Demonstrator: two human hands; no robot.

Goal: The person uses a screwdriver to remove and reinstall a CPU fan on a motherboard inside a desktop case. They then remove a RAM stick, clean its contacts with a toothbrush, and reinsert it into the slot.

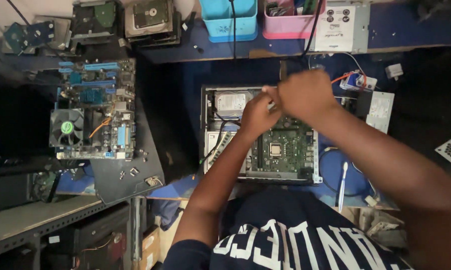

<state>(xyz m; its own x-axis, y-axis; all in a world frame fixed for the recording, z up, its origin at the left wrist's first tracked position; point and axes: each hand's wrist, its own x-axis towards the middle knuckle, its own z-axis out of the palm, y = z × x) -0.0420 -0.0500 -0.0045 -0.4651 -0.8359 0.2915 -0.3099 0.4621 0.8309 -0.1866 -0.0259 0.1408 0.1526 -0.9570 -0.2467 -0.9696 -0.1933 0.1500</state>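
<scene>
Both hands meet above the open computer case [208, 100], over the upper edge of its green motherboard [285, 150]; left hand [257, 114] and right hand [305, 95] touch at the fingertips, fingers curled narrow, whether they pinch anything cannot be told; case sits mid-bench on the blue mat [180, 75]; a dark panel [135, 175] with a second motherboard [95, 107] lies well apart to the left; open mat shows between them; blue bin [229, 22] and pink bin [285, 25] line the far edge.

I see both arms stretched forward, my left hand [256, 114] and right hand [305, 95] touching, fingers curled.
</scene>
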